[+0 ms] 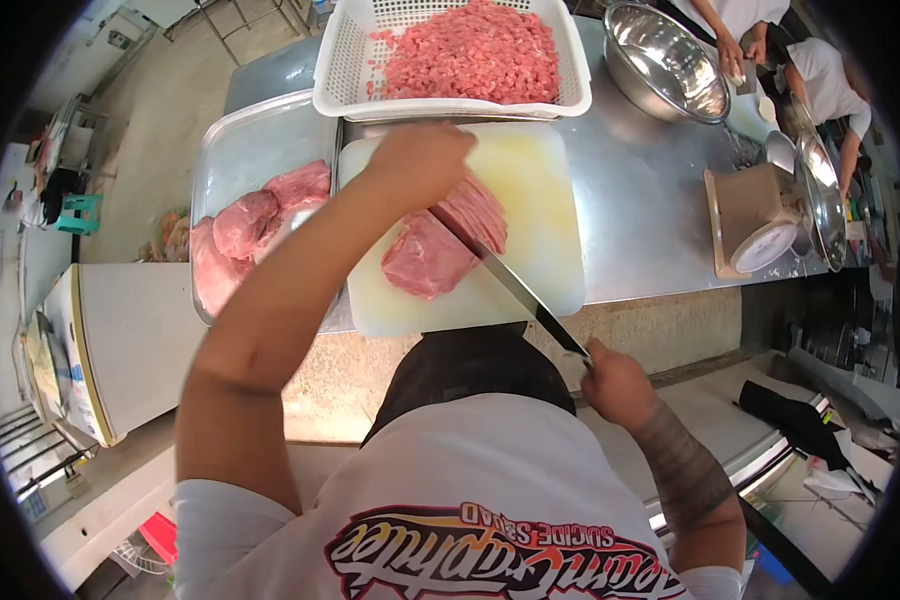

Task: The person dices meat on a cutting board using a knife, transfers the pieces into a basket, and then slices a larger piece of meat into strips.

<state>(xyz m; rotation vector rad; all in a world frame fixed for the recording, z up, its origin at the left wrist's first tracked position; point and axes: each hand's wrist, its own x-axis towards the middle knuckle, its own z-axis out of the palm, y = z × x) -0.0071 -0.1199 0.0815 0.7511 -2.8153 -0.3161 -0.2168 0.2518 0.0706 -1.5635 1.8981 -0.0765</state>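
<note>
A piece of raw meat (pixel 427 262) lies on the white cutting board (pixel 540 190), with thin slices (pixel 482 215) fanned along its right side. The long knife (pixel 530 300) runs diagonally, its blade between the larger piece and the slices. My right hand (pixel 620 385) is closed around the knife's handle, off the board's near right side. My left hand (pixel 425 165) is over the far part of the board, by the upper end of the slices and blade. Its fingers look curled, and what they hold, if anything, is hidden.
Left of the board, a metal tray (pixel 215 160) holds more meat chunks. Behind the board stands a white basket (pixel 335 75) of cut meat. A steel bowl (pixel 660 60) and a scale (pixel 750 215) are to the right. Two people (pixel 820 75) work at the far right.
</note>
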